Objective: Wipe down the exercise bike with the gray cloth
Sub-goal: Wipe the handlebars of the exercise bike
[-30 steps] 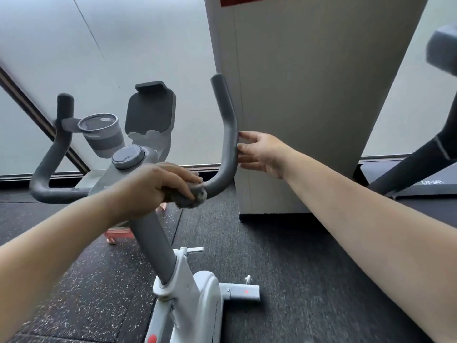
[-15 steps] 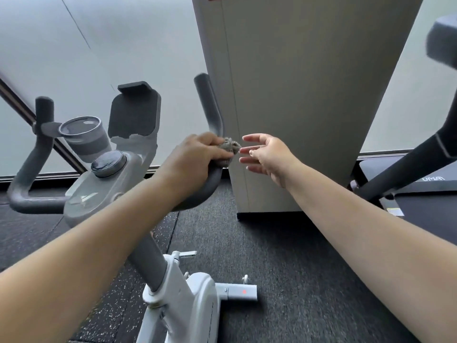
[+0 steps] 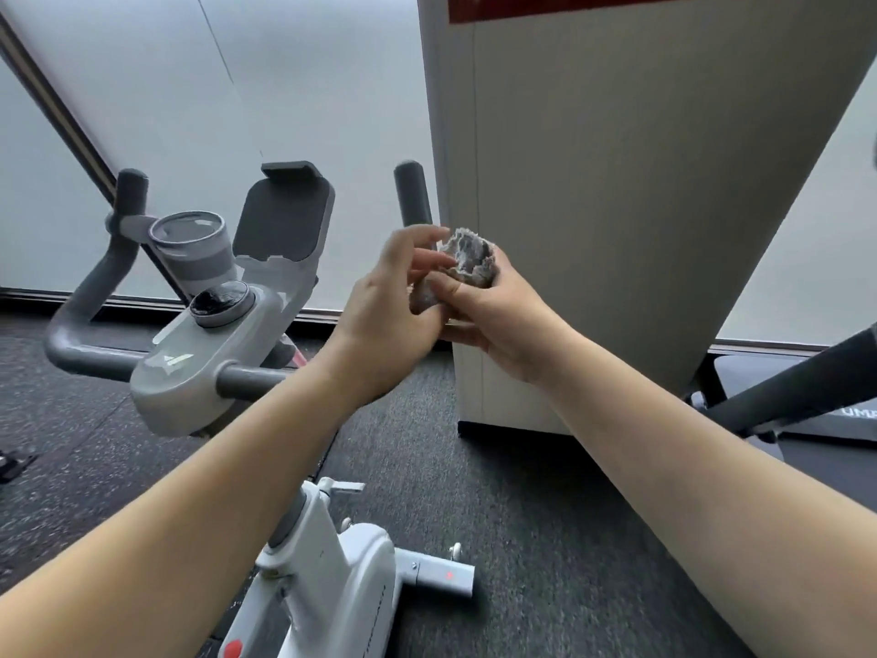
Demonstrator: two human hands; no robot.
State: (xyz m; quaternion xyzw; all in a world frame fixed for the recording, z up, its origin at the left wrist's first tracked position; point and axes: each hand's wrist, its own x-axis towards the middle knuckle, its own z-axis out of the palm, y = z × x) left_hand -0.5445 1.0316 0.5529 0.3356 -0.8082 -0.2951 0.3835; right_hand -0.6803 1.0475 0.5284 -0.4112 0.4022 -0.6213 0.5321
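Observation:
The exercise bike [image 3: 204,372] stands at the left, with grey handlebars, a grey console and a white frame [image 3: 332,577] below. The gray cloth [image 3: 467,258] is bunched up between both hands, just right of the right handlebar post [image 3: 412,192]. My right hand [image 3: 493,320] grips the cloth from the right and below. My left hand [image 3: 384,306] touches the cloth's left side, its fingers partly spread. The lower part of the right handlebar is hidden behind my hands.
A white pillar [image 3: 617,206] stands right behind the hands. A cup [image 3: 194,244] sits in the bike's holder beside a dark tablet holder [image 3: 284,216]. Another machine's dark bar [image 3: 797,382] crosses at the right. Dark speckled flooring [image 3: 545,539] lies underneath.
My left hand slid the cloth up the right handlebar, then lifted off it. My right hand has closed on the cloth, and both hands now meet at it.

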